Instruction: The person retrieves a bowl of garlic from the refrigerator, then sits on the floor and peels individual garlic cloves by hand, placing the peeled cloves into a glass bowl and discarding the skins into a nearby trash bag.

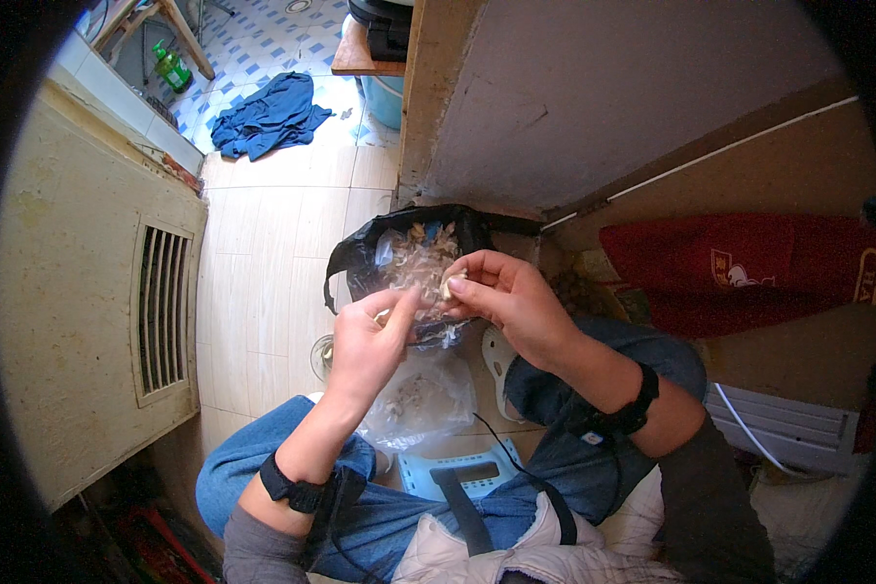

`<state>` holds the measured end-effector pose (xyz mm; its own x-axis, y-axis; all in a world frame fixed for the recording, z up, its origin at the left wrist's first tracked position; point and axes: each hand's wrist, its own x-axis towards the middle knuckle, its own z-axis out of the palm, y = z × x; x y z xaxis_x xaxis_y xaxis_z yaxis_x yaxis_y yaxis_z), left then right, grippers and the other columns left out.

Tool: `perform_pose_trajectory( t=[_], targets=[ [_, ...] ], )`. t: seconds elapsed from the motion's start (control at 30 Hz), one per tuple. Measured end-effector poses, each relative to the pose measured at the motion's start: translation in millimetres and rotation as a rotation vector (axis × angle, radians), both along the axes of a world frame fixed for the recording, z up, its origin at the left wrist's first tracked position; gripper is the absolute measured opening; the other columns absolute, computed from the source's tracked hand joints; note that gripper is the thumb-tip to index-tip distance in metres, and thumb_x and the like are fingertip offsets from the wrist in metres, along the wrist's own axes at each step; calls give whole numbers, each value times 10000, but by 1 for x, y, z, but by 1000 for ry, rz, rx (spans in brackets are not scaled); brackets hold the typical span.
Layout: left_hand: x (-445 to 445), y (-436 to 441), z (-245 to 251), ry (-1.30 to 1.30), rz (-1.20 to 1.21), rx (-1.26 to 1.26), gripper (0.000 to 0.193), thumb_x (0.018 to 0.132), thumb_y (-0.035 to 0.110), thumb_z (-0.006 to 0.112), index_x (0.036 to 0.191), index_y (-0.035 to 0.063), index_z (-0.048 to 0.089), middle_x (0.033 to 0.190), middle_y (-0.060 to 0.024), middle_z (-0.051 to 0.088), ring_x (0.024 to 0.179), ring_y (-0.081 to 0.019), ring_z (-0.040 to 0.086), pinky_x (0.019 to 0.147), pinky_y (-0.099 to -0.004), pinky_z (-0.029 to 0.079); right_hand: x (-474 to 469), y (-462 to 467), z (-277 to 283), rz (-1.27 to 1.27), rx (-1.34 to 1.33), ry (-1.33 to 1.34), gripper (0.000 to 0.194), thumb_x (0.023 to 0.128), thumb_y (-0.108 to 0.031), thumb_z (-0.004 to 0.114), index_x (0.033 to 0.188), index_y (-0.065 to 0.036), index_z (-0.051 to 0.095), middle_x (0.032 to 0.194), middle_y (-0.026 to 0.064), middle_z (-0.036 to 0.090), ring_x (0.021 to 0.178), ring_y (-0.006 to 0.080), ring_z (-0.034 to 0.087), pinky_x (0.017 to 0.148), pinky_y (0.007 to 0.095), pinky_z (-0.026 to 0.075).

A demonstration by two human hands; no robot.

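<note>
My right hand (507,296) pinches a pale garlic clove (452,285) between thumb and fingers. Close beside it is my left hand (376,332), its thumb and forefinger pressed together. A pale piece (382,317) shows inside the left hand's curled fingers, mostly hidden. Both hands are above a black plastic bag (347,255) whose open mouth shows many dry, papery skins (416,255). Partly behind my left hand, a clear glass container (323,358) on the floor has pale pieces in it. Nearer my legs lies a clear plastic bag (423,401) with small bits inside.
A light blue plastic stool (416,474) shows between my legs. A cream panel with a vent grille (164,314) stands at left, a wall (591,95) at right. Dark red fabric (701,270) lies at right. Further off are blue cloth (270,117) and a green pump bottle (171,69).
</note>
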<state>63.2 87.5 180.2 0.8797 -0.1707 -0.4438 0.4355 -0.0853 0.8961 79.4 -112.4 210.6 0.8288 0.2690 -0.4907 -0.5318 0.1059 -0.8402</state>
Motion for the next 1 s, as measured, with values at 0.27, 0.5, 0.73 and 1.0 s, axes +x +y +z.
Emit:
perform_pose_trajectory(
  t=[0.27, 0.5, 0.73, 1.0],
  targets=[
    [-4, -8, 7, -80, -61, -99, 225, 1006, 222, 634, 917, 27, 704, 672, 4, 600, 547, -38, 518, 484, -206, 380, -5, 1, -8, -12, 12, -64, 171, 986, -159, 656, 1104, -39, 686, 1047, 73, 695, 967, 148, 670, 896, 302, 553],
    [-9, 0, 17, -131, -30, -215, 239, 1012, 216, 615, 905, 18, 695, 701, 3, 612, 584, -39, 528, 511, -193, 387, -5, 3, -1, -22, 183, 25, 191, 977, -147, 665, 1142, -53, 690, 1046, 74, 700, 973, 140, 667, 884, 302, 556],
    [-6, -3, 15, -167, -78, -201, 308, 1012, 255, 610, 874, -10, 687, 698, -51, 625, 585, -78, 550, 523, -240, 421, -8, 9, 15, 178, -366, -677, 266, 873, -1, 715, 1136, 2, 674, 1023, 94, 718, 908, 149, 702, 802, 286, 568],
    [-6, 4, 16, -247, -141, -127, 318, 1039, 205, 550, 857, -21, 680, 601, -53, 586, 539, -105, 558, 500, -272, 431, -4, 4, 16, 230, -202, -493, 310, 867, -11, 734, 1171, -9, 673, 1039, 90, 711, 964, 143, 688, 856, 287, 557]
  ],
)
